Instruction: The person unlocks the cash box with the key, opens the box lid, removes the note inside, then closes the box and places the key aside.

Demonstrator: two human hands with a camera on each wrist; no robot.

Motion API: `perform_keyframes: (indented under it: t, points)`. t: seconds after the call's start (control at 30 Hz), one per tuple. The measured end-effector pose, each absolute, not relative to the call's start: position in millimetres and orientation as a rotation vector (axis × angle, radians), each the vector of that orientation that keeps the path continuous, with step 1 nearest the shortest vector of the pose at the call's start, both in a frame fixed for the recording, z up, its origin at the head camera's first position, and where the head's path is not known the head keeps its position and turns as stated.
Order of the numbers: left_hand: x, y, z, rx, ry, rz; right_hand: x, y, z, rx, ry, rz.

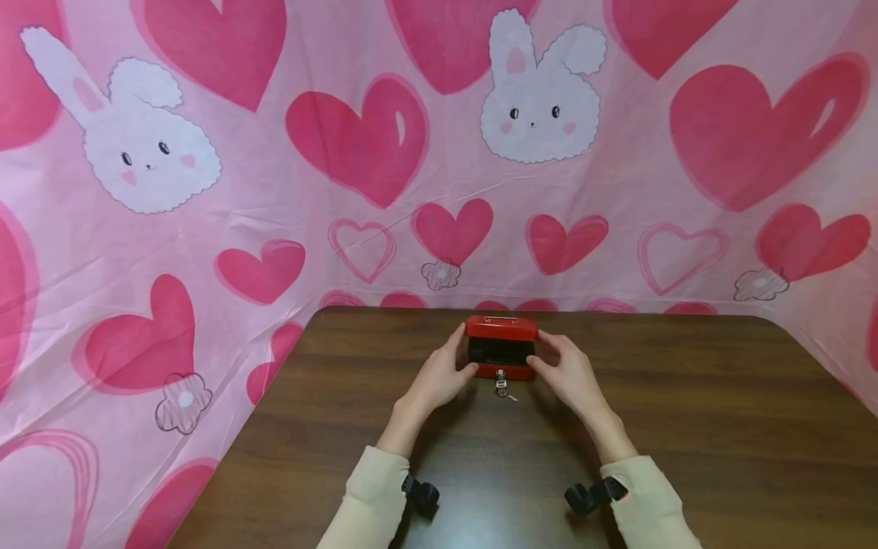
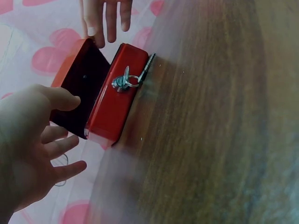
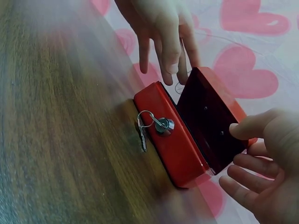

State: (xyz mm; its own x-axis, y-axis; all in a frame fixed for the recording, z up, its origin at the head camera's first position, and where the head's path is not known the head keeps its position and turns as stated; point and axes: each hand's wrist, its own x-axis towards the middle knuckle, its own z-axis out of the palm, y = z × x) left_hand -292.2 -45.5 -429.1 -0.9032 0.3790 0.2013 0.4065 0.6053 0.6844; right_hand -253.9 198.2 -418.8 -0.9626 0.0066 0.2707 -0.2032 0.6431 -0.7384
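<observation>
A small red metal cash box (image 1: 519,373) stands near the table's far edge, its lid (image 1: 501,329) raised. The dark inside of the lid (image 3: 205,112) shows in the right wrist view. A keyring with keys (image 3: 143,133) hangs from the key lock (image 2: 120,83) on its front. At the lid's left end, my left hand (image 1: 439,376) holds the edge, thumb on the inner side. My right hand (image 1: 568,377) holds the right end likewise, its thumb (image 3: 240,130) against the inner rim. Other fingers spread loosely behind the lid. The box's floor is hidden from view.
The brown wooden table (image 1: 720,427) extends to both sides and in front of the box. A pink cloth with hearts and rabbits (image 1: 384,244) hangs right behind the table's far edge and along its left side. Dark cameras (image 1: 421,494) sit on both wrists.
</observation>
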Motion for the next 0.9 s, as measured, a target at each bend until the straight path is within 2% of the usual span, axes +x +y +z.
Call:
perform_keyframes:
  t: [0.5, 0.9]
  points:
    - [-295, -45, -425, -0.665, -2.771, -1.283, -256, 194, -422, 0.161, -2.523, 1.307]
    - [-304, -43, -408, -0.637, -2.772, -1.300, -262, 190, -402, 0.157, -2.608, 1.271]
